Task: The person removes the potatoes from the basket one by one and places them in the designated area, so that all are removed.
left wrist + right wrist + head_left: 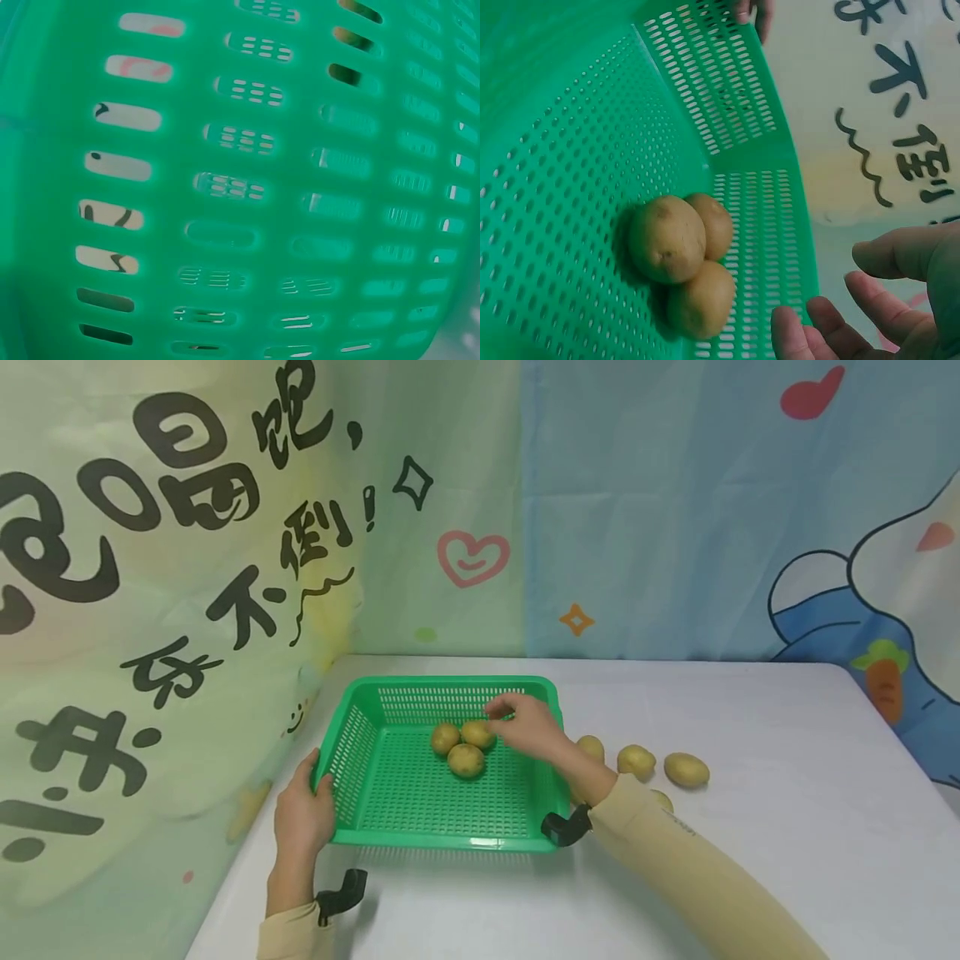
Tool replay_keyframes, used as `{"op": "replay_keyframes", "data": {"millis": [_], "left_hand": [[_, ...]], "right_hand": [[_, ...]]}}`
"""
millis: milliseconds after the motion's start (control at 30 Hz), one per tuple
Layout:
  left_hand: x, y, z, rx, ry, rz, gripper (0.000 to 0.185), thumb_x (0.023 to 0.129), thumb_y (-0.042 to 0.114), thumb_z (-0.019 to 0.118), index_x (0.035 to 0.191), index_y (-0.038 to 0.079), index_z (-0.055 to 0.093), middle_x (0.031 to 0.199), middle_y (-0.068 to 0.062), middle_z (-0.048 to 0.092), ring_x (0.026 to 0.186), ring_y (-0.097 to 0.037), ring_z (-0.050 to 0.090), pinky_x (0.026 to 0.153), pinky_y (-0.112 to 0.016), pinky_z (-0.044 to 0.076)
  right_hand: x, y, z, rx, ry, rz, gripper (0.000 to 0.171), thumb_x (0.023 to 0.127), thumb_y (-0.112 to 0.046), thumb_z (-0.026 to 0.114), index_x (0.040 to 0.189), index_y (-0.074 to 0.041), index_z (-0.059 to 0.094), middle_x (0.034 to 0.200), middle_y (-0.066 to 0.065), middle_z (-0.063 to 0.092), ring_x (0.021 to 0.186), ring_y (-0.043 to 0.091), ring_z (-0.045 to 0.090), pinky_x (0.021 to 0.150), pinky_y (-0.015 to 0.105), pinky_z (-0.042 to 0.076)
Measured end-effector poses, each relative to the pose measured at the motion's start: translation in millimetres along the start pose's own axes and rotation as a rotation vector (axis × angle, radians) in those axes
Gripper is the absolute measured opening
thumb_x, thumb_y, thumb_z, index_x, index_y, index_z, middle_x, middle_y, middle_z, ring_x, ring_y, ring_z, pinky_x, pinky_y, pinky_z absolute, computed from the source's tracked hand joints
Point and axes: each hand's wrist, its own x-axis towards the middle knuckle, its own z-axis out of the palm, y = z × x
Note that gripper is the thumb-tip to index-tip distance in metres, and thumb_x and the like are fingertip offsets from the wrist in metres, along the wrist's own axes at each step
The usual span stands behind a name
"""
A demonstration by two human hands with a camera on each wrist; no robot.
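A green plastic basket with slotted walls stands on the table, and three potatoes lie together on its floor. My left hand grips the basket's left rim, thumb on the inner side. The left wrist view is filled by the basket's slotted wall. Over the basket's right part is my right hand, its fingers apart and holding nothing. In the right wrist view its fingers are spread above the rim, close to the potato cluster.
Right of the basket, several more potatoes lie on the white table, some partly behind my right forearm. A printed cloth backdrop hangs behind and along the left side. Black wrist mounts stick out near both hands.
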Motion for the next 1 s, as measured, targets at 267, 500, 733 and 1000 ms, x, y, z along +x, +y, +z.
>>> {"op": "replay_keyframes", "data": {"millis": [267, 500, 733, 1000], "left_hand": [[-1.0, -1.1, -0.8, -0.007, -0.006, -0.016, 0.047, 0.097, 0.021, 0.04, 0.142, 0.012, 0.031, 0.132, -0.02, 0.045, 0.089, -0.03, 0.051, 0.067, -0.04, 0.039], [0.1, -0.4, 0.5, -0.002, 0.018, 0.02, 0.046, 0.096, 0.02, 0.043, 0.14, 0.012, 0.034, 0.129, -0.021, 0.047, 0.091, -0.031, 0.053, 0.071, -0.044, 0.04], [0.4, -2.2, 2.6, 0.0, 0.017, 0.006, 0.046, 0.096, 0.021, 0.042, 0.141, 0.013, 0.033, 0.129, -0.02, 0.048, 0.087, -0.03, 0.053, 0.066, -0.04, 0.04], [0.9, -2.8, 2.4, 0.005, 0.016, 0.009, 0.046, 0.096, 0.021, 0.042, 0.14, 0.012, 0.034, 0.127, -0.019, 0.05, 0.082, -0.028, 0.053, 0.059, -0.034, 0.038]], "right_hand": [[18.3, -12.1, 25.6, -0.128, -0.064, -0.051, 0.024, 0.082, -0.015, 0.057, 0.104, -0.013, 0.065, 0.101, 0.003, 0.062, 0.094, 0.019, 0.055, 0.075, 0.036, 0.045], [30.4, 1.3, 45.9, -0.22, -0.185, -0.058, 0.029, 0.081, -0.018, 0.065, 0.11, -0.01, 0.063, 0.102, 0.005, 0.061, 0.093, 0.02, 0.055, 0.072, 0.034, 0.046], [30.1, 9.6, 51.7, -0.296, -0.244, -0.117, 0.034, 0.079, -0.012, 0.065, 0.113, -0.011, 0.064, 0.111, 0.002, 0.063, 0.103, 0.02, 0.054, 0.083, 0.035, 0.044], [22.1, 9.3, 56.1, -0.548, -0.29, -0.263, 0.035, 0.073, -0.005, 0.068, 0.106, -0.016, 0.069, 0.107, 0.0, 0.062, 0.103, 0.018, 0.051, 0.085, 0.033, 0.042]]}}
